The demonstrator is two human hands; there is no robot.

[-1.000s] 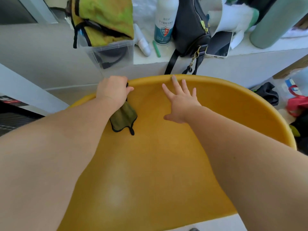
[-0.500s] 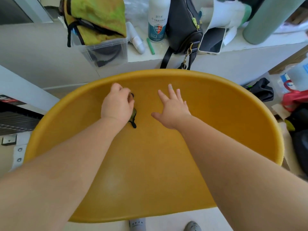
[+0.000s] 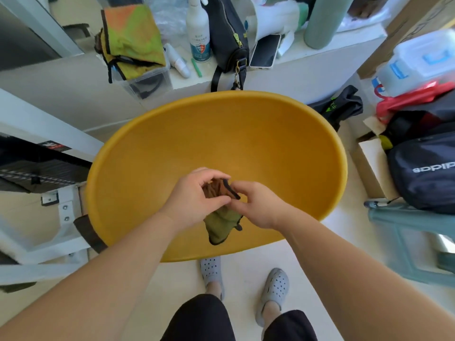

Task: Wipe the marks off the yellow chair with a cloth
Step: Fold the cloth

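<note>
Now, left hand [image 3: 194, 198]: fingers curled round the bunched top of the cloth [image 3: 220, 227], thumb closing underneath, a firm grip.
Right hand [image 3: 256, 205]: meeting the left over the seat, fingertips and thumb pinching the cloth's black-trimmed edge.
Cloth: olive green with dark piping, gathered between the 2 hands (the part inside the left fist looks brownish); its loose end hangs down towards 6 o'clock, over the seat's front part.
Yellow chair [image 3: 246, 134]: a wide rounded shell filling the middle of the view, its back rim curving away at 12 o'clock; whether any marks show on it, I cannot tell.
Ledge at 12 o'clock: white spray bottle [image 3: 198, 33], black bag [image 3: 227, 38] with its strap dangling towards the chair, phone [image 3: 264, 51] lying just beside the bag.
At 11 o'clock: clear plastic box [image 3: 145, 80] with green-yellow fabric draped over it.
At 6 o'clock: 2 grey perforated shoes [image 3: 211, 269] on the pale floor, just in front of the chair.
</note>
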